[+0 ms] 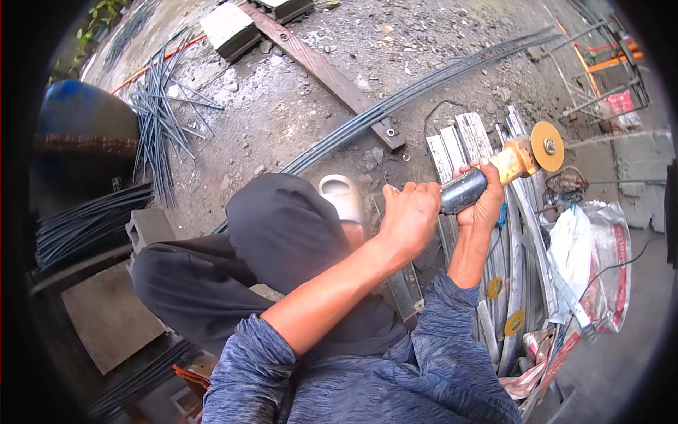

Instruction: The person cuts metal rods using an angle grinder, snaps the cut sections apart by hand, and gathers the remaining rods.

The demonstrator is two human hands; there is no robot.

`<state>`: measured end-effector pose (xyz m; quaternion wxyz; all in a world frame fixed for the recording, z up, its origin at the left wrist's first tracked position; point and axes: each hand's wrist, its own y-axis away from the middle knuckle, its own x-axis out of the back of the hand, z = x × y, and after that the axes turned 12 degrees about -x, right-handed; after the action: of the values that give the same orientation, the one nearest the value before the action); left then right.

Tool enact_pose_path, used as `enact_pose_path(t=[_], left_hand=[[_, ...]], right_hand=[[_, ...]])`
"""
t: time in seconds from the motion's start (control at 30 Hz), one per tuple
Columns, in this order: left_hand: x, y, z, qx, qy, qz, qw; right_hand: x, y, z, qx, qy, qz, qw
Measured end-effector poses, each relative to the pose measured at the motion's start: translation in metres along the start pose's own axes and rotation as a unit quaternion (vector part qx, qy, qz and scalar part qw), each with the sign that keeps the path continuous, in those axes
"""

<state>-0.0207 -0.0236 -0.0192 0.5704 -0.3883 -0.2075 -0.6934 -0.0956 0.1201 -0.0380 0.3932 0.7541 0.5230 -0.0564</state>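
A yellow and black angle grinder (464, 191) is held up in front of me. Its tan disc (547, 146) faces away at the upper right end. My right hand (486, 196) is wrapped round the black body from below, thumb and fingers closed. My left hand (411, 218) is closed in a fist at the rear end of the grinder; what lies inside its fingers is partly hidden. Beneath the grinder lie several long grey metal strips (511, 268). Two spare yellowish discs rest there, an upper disc (494, 287) and a lower disc (515, 323).
A bundle of thin steel rods (395, 104) crosses the gritty ground, over a wooden plank (318, 67). More cut rods (159, 116) lie beside a blue drum (88, 113). White and red sacks (597, 261) and a dark cord sit at right. My bent knee (282, 219) is close by.
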Motion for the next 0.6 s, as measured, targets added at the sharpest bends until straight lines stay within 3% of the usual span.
enact_pose_path(t=[0.27,0.47,0.57,0.6], left_hand=[[0.0,-0.001,-0.009,-0.014,0.015,0.042,0.999],[0.002,0.001,-0.013,-0.031,0.027,0.002,0.999],[0.026,0.0,0.004,-0.018,0.017,0.056,0.998],[0.058,-0.004,0.006,-0.038,0.069,0.04,0.996]], right_hand=[[-0.011,-0.006,0.001,-0.017,0.012,-0.002,1.0],[-0.009,-0.008,-0.001,-0.014,0.014,0.002,1.0],[-0.008,-0.006,-0.005,0.011,0.061,0.029,0.998],[-0.008,-0.006,-0.006,0.028,0.111,0.037,0.993]])
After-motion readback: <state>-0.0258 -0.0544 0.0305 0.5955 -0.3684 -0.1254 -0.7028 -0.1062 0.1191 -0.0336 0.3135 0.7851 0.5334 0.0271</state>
